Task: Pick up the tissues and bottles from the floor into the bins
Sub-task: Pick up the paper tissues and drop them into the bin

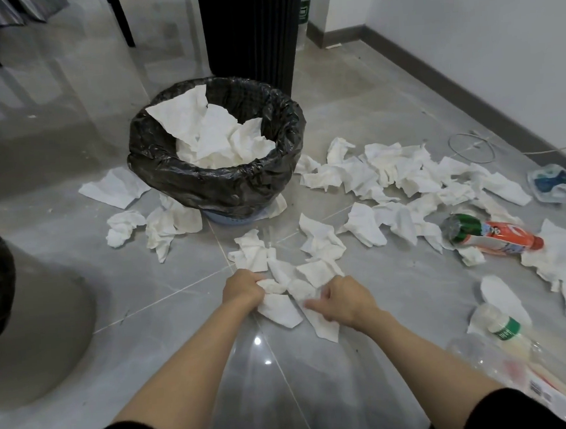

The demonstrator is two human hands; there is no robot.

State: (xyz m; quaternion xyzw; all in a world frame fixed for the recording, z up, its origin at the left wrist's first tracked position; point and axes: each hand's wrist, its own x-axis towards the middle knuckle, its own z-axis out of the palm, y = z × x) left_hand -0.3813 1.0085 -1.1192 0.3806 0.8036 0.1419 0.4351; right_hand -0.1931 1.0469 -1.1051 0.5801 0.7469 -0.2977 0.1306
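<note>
Two hands work the same small heap of tissues (292, 280) on the floor (166, 281), straight ahead of the person and just short of the bin (218, 181); the bin stands directly beyond the heap, so the coming carry runs forward and a little left, up over the black liner's near rim; the left hand (241, 288) is slightly the nearer to that rim. The left grip is curled closed around a wad of tissue, with a loose sheet hanging below the fist; the right hand (343, 298) has its fingers bent inward and pressing on a flat sheet, pinching at its edge, though whether it has the sheet lifted or only pinned to the floor I cannot tell. The heap has no clear long axis; it spreads from the hands toward the bin in loose crumpled pieces. The bin already holds white tissues to near the rim, so the load may need pressing down. More tissues lie scattered to the right and to the left of the bin; a red bottle (495, 237) lies on its side well right of the hands, its length running left to right, and a clear bottle (504, 328) with a green label lies nearer, at the right hand's side; both are untouched.
</note>
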